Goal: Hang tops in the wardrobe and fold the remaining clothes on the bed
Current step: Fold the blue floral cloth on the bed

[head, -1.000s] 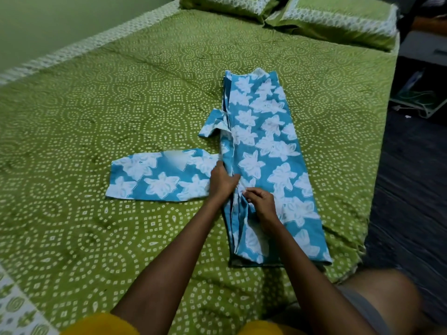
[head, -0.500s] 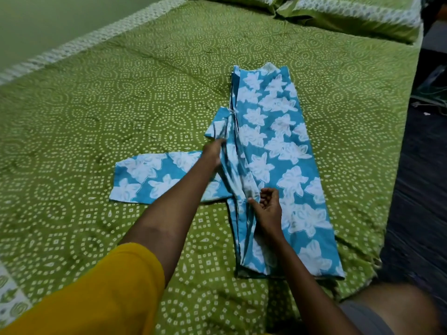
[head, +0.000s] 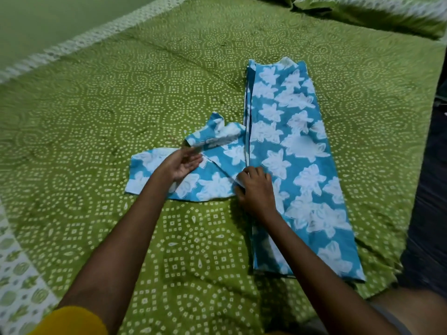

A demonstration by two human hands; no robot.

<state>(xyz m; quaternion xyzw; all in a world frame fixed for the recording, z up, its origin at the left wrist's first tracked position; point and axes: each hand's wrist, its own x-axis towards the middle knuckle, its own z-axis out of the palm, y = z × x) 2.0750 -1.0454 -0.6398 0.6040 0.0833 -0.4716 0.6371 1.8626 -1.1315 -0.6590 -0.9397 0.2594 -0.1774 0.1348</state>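
We recorded the left hand [head: 180, 164] palm-up with fingers loosely spread, hovering over the sleeve part of the blue cotton garment printed with white flowers [head: 292, 151]; its fingertips were near a raised, crumpled flap of that fabric, and we could not tell whether they touched it. The right hand [head: 255, 189] lay knuckles-up, fingers curled onto the cloth at the point where the sleeve meets the long folded body, apparently pinching the edge there. The garment's body ran as a narrow folded strip away from the right hand toward the pillows, and back past the right forearm to the near bed edge. The sleeve extended leftward under the left hand. All lay flat on the green bedspread with white dotted circles [head: 101, 112]. Green pillows [head: 362, 13] sat at the far end, blurred.
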